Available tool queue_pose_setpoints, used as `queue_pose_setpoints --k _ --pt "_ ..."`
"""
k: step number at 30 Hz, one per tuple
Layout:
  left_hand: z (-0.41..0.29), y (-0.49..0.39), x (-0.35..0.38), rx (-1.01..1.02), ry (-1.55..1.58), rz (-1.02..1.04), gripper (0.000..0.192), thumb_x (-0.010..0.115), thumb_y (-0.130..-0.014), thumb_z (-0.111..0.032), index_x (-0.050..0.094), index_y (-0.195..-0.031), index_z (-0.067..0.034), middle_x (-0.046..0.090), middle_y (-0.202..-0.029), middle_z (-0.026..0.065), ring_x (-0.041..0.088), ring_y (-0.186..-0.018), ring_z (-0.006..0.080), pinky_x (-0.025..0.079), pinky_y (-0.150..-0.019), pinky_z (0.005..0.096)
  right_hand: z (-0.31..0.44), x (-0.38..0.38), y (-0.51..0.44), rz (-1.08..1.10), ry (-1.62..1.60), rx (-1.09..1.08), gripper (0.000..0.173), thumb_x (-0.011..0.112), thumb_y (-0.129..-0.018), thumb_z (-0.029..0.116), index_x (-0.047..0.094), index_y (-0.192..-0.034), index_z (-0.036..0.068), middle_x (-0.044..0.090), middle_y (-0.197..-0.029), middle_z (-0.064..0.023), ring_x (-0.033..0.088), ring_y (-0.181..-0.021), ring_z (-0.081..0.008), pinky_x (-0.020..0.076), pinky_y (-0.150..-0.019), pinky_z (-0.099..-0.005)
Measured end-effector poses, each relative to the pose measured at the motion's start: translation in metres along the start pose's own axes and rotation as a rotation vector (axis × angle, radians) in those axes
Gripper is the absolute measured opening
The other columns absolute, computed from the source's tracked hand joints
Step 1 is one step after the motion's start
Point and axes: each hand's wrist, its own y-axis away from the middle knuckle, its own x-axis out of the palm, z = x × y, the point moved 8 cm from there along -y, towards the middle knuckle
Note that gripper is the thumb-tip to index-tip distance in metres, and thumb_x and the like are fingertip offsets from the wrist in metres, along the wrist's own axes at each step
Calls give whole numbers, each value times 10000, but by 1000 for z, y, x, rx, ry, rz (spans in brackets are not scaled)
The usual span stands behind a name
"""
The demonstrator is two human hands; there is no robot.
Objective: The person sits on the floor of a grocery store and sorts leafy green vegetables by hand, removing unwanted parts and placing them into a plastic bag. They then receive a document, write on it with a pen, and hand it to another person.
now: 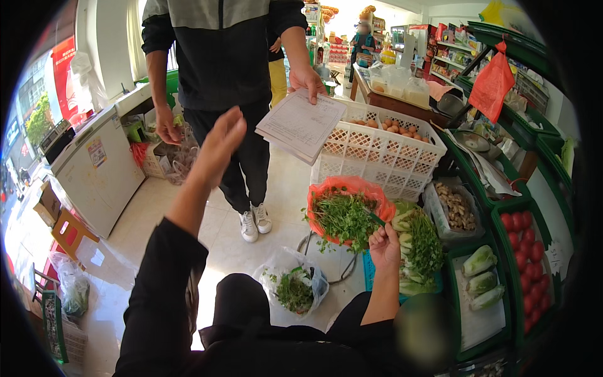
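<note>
My left hand [221, 143] is raised in front of the standing person with its fingers stretched out and nothing in it. Just to its right is a sheaf of printed paper forms [304, 123] with handwriting, gripped at the top by that person's hand [307, 81]. Between the thumb and fingers of my right hand [385, 247] is a slim green-handled tool [376, 217]; I cannot tell whether it is a knife or a pen. Its tip lies over leafy greens [341, 214] in a red plastic bag [325, 187].
Stacked white plastic crates [377, 158] of eggs stand behind the red bag. Leafy bunches [421, 240] lie at right, beside ginger [454, 207], cabbages [480, 278] and tomatoes [527, 264]. A clear bag of trimmings [296, 290] sits by my knees. A chest freezer [99, 165] stands left.
</note>
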Motion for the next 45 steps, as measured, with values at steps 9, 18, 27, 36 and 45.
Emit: queue_pose_setpoints --k 9,18,27,36,45 --pt "45 -74 60 -657 -217 358 704 654 -893 -433 417 -1374 24 563 -1269 190 595 -1128 273 477 -959 421 7 12 5 25 27 43 98 686 -891 178 606 -882 121 571 -741 3 492 -613 -103 374 -587 -275" --pt "102 -18 61 -902 138 510 461 743 -848 -210 587 -1196 49 669 -1090 166 695 -918 231 566 -835 376 10 7 6 38 45 44 86 639 -926 167 611 -936 86 572 -756 -14 500 -626 -112 376 -584 -281" --pt "102 72 78 -580 184 444 425 745 -849 -193 615 -1168 55 693 -1017 119 684 -864 172 561 -783 306 1 25 11 41 2 66 238 518 -963 198 598 -1092 15 536 -798 -61 473 -656 -149 386 -606 -298" --pt "64 157 106 -486 357 286 353 690 -903 -166 617 -1137 87 700 -993 129 670 -840 151 548 -754 280 0 38 10 118 -127 66 219 546 -948 160 624 -1075 -1 530 -788 -59 484 -665 -151 403 -606 -273" --pt "41 188 111 -466 431 206 350 658 -917 -144 590 -1167 90 683 -1053 166 674 -900 195 554 -802 319 -15 63 7 250 -214 108 74 625 -888 101 599 -842 50 465 -649 0 433 -579 -107 362 -578 -260"
